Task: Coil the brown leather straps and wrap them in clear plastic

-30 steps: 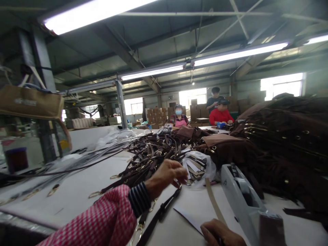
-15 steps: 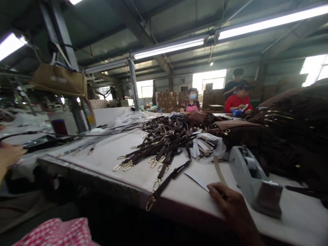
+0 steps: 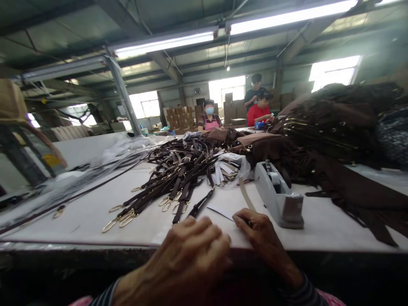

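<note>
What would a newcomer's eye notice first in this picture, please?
First, probably, the heap of gold-clasped dark straps, spread across the middle of the white table. To its right, a grey tape dispenser stands before a large brown pile. In front, the right hand holds a white strip, the left hand beside it.

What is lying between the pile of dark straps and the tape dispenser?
In the head view, a clear plastic bag of pale strips, then a tan strip; in front of these, a white strip held by the right hand.

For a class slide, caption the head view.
Right hand holds a white strip near a tape dispenser; dark straps lie heaped beyond.
</note>
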Motion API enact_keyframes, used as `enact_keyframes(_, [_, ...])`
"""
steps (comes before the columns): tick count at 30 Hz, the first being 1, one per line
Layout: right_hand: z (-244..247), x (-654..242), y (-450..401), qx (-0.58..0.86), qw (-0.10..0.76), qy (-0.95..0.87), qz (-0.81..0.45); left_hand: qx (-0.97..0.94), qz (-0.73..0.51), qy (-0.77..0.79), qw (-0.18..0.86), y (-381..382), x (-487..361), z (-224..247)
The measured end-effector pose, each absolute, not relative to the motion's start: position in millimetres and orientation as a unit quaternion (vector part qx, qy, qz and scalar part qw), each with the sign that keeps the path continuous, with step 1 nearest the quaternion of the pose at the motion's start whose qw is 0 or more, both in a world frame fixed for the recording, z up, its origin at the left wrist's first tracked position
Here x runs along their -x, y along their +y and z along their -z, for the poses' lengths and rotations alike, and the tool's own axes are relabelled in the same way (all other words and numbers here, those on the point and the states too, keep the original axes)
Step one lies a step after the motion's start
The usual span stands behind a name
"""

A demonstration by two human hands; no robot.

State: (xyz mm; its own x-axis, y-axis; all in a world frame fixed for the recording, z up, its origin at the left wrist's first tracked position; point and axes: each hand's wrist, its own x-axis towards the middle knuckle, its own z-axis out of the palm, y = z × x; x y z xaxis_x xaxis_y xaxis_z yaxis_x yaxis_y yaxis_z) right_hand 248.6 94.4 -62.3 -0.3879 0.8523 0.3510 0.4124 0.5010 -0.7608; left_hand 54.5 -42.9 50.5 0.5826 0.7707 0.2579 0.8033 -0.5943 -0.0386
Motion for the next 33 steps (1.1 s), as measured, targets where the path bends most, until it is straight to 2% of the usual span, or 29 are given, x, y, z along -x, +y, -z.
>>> enact_keyframes(3, [64,-248,96,0.41,0.371,-0.78,-0.295,0.777,0.028,-0.626,0.062,24,-15,-22])
enact_keyframes(9, [70,-249,100,0.414,0.361,-0.778,-0.305,0.718,0.015,-0.692,0.069,86,26,28])
enact_keyframes(18, [75,-248,102,0.412,0.364,-0.781,-0.297,0.616,0.072,-0.775,0.12,115,68,38])
enact_keyframes(22, [73,-253,106,0.411,0.327,-0.79,-0.317,0.61,0.131,-0.773,0.115,111,67,52])
enact_keyframes(26, [53,-258,112,0.391,0.269,-0.825,-0.307,0.606,0.188,-0.769,0.083,107,69,55])
enact_keyframes(33, [7,-213,110,0.328,0.258,-0.878,-0.235,0.547,0.249,-0.799,0.024,108,75,53])
